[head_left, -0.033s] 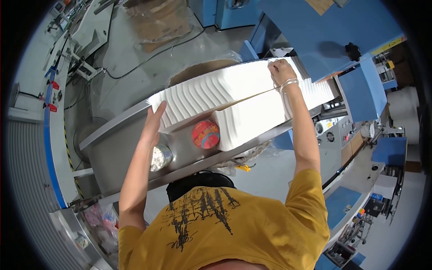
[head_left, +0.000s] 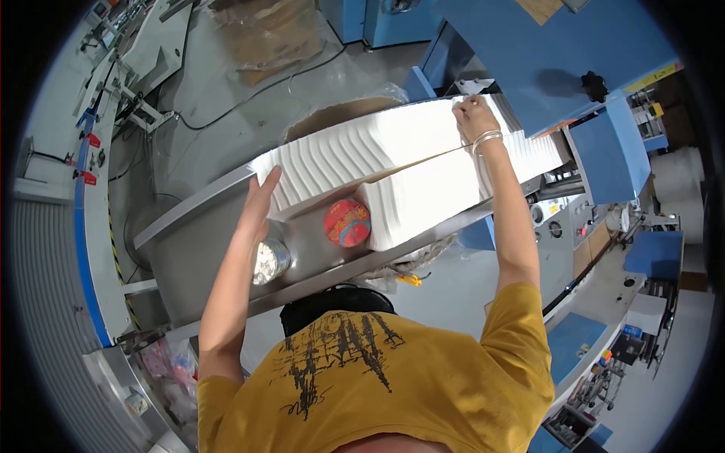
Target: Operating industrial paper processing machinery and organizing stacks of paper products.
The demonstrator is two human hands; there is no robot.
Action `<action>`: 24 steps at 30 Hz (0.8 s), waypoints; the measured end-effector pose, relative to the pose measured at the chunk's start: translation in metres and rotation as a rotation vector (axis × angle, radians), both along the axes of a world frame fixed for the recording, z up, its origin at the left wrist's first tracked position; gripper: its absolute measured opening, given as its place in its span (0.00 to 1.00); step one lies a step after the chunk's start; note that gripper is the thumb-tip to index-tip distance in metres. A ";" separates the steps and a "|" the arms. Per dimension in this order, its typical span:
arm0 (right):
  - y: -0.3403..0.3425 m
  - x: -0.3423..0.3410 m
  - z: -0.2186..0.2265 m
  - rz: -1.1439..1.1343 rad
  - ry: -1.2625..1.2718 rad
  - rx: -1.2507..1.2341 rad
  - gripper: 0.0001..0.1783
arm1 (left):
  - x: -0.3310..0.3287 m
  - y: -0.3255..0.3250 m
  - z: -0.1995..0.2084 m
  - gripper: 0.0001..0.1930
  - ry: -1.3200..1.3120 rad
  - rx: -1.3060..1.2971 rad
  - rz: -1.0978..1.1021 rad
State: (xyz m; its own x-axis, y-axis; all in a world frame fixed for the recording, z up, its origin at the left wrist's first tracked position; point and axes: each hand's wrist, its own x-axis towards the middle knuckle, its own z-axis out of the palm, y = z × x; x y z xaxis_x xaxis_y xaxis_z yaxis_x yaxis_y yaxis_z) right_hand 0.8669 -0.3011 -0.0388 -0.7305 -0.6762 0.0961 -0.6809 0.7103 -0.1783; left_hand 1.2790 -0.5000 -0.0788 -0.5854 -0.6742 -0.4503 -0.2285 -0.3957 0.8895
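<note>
Two long rows of white, soft-looking folded sheets stand side by side on a metal trough (head_left: 185,264). The far row (head_left: 340,162) reaches farther left than the near row (head_left: 423,200). My left hand (head_left: 262,198) rests against the left end of the far row, fingers stretched out and thumb apart. Toward the right end of that row, my right hand (head_left: 476,118) has its fingers curled down onto the sheets, pinching at them; the fingertips are partly hidden. A red patterned round tin (head_left: 347,223) touches or nearly touches the near row's left end. Beside my left wrist stands a clear jar with pale contents (head_left: 270,261).
A blue machine (head_left: 544,68) with a black knob overhangs the rows' right end. The trough's raised rim (head_left: 196,208) runs along the far side. Beyond it are a cardboard box in plastic (head_left: 264,34) and a black cable on the floor. A black stool (head_left: 332,302) is near me.
</note>
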 end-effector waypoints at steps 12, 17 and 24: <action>0.001 -0.007 0.012 0.023 -0.094 -0.059 0.05 | 0.002 0.001 0.010 0.42 0.049 0.021 0.032; 0.001 -0.002 0.013 0.028 -0.078 -0.071 0.12 | 0.001 0.002 0.011 0.41 0.074 0.016 0.031; 0.001 0.004 -0.005 0.078 0.013 0.091 0.27 | 0.000 0.003 0.012 0.42 0.052 0.022 0.035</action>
State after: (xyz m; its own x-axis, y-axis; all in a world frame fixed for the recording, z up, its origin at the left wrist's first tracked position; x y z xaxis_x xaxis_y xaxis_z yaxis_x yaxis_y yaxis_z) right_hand 0.8705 -0.2997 -0.0435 -0.6743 -0.7374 0.0407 -0.7367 0.6678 -0.1060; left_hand 1.2793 -0.4967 -0.0671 -0.5843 -0.6852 -0.4349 -0.1677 -0.4224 0.8908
